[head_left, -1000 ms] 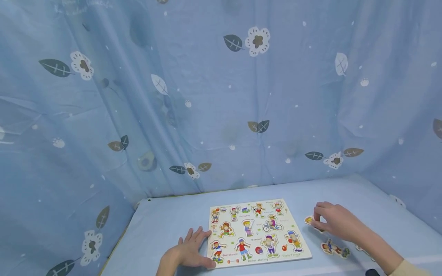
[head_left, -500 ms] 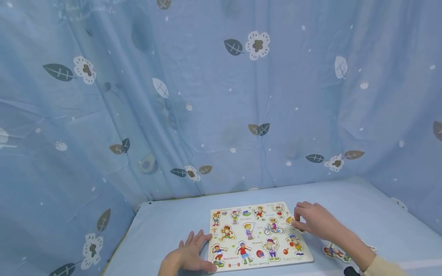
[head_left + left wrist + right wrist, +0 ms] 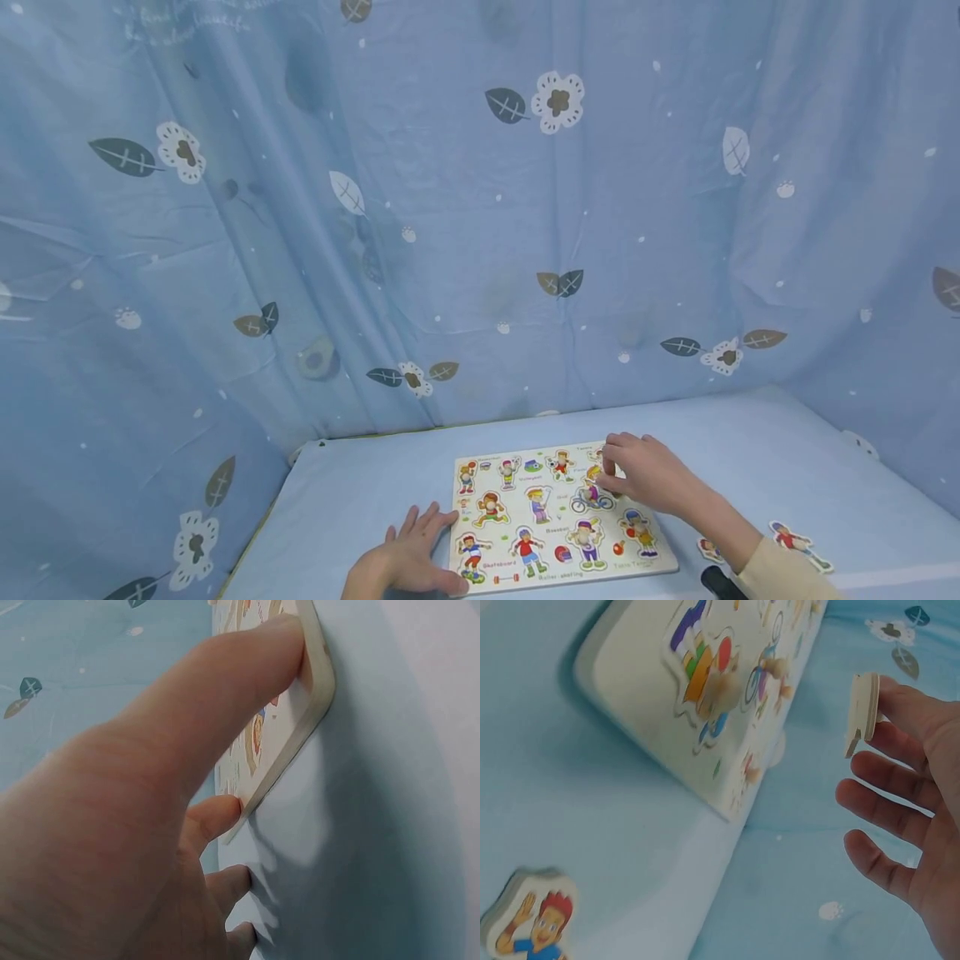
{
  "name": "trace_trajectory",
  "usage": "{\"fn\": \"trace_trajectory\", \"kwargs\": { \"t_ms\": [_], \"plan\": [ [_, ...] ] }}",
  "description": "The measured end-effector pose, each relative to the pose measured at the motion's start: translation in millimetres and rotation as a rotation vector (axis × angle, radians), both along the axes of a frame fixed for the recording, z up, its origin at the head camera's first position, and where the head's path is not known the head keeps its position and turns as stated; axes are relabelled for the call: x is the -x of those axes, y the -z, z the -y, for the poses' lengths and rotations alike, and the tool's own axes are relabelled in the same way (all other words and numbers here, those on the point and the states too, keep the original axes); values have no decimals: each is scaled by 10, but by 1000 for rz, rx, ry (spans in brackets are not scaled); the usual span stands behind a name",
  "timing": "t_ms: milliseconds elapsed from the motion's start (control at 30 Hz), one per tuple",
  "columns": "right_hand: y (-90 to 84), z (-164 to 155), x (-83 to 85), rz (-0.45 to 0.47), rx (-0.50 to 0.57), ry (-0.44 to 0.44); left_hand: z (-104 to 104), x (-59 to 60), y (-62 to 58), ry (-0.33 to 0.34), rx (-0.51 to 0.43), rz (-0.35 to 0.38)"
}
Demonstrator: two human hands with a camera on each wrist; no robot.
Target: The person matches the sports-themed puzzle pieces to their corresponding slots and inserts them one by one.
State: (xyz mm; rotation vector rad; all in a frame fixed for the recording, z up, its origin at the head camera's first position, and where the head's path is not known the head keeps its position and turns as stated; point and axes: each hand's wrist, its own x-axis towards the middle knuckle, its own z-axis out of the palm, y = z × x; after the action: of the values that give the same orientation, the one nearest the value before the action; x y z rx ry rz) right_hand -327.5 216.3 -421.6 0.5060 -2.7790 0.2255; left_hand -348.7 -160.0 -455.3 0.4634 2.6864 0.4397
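Note:
A cream wooden puzzle board [image 3: 551,533] printed with sports figures lies on the light blue surface, several knobbed figure pieces set in it. My left hand [image 3: 408,554] rests spread at its left side; the thumb [image 3: 255,660] lies on the near corner and the index fingertip touches the edge. Over the board's right part is my right hand [image 3: 648,475], pinching a figure-shaped puzzle piece [image 3: 861,712] between thumb and index finger. In the head view that piece overlaps the cyclist figure [image 3: 591,497]. The right wrist view shows it edge-on, its other fingers loosely bent.
Loose puzzle pieces lie right of the board, one a figure in a red top [image 3: 797,543], another [image 3: 708,548] partly behind the right forearm. A black object [image 3: 722,583] sits by the right sleeve. Blue patterned curtain [image 3: 480,208] hangs behind and at both sides.
My right hand has carried the puzzle piece leftward from the loose pieces to over the board's right part. My left hand has stayed at the board's left edge.

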Motion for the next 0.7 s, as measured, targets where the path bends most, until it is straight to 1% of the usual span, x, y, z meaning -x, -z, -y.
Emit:
{"fn": "trace_trajectory", "kwargs": {
  "t_ms": [100,200,367,567,700],
  "plan": [
    [0,50,36,-11,13,-39,5,-3,1,1,-5,2],
    [7,106,75,-10,17,-49,-3,-13,-21,1,-2,3],
    [36,234,130,-4,41,-41,-12,-13,-25,-1,10,-3],
    [65,353,179,29,55,-42,-21,-7,-41,-23,17,7],
    [105,429,221,34,56,-42,-17,-25,-50,-13,11,0]
  ]
}}
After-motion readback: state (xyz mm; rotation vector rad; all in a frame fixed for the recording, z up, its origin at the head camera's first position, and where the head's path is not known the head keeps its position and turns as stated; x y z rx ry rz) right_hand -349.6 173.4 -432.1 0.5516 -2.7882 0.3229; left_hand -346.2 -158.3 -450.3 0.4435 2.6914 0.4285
